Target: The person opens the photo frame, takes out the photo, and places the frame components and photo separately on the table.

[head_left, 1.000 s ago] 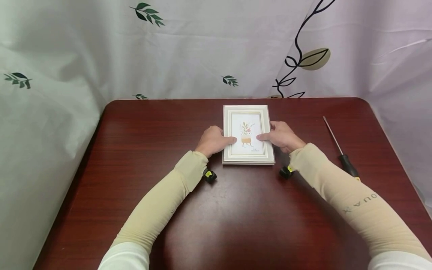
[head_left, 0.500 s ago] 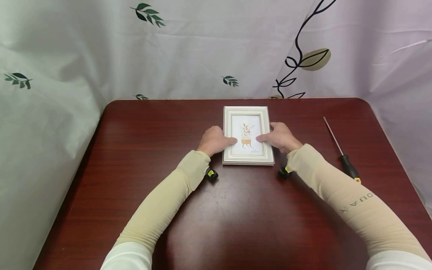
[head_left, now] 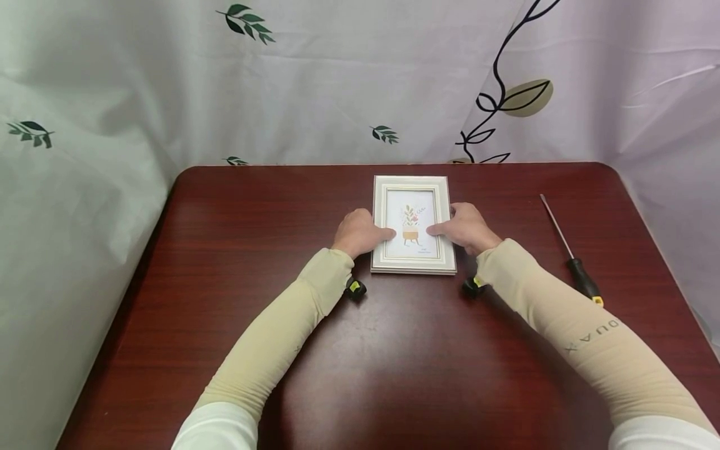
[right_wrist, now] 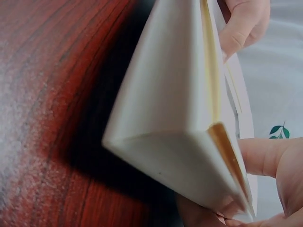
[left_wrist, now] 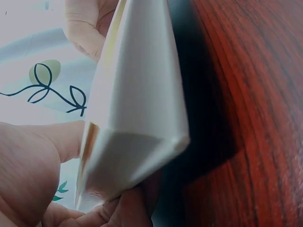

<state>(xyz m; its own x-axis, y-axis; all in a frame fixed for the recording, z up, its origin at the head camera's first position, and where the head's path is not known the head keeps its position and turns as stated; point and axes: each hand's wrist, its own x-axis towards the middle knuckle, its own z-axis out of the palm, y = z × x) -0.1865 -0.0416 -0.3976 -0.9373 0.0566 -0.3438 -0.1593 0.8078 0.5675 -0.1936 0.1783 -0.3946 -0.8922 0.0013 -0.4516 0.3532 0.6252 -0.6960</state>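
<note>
A white picture frame (head_left: 413,265) with a plant print inside faces up near the table's far edge. My left hand (head_left: 360,234) grips its left side, thumb over the front and fingers curled beneath. On the opposite side my right hand (head_left: 469,228) holds it the same way, its thumb on the front. Both wrist views show the frame's near edge raised above the wood, with a dark shadow below; in the left wrist view the frame edge (left_wrist: 142,85) stands between thumb and fingers. The fingertips under the frame are mostly hidden.
A screwdriver (head_left: 584,278) with a black handle lies to the right of my right hand on the dark red wooden table (head_left: 242,231). Behind the table hangs a pale curtain (head_left: 315,81) printed with leaves.
Both hands keep their grip on the picture frame. The frame and hands have barely shifted; my wrists and forearms have drawn very slightly inward.
</note>
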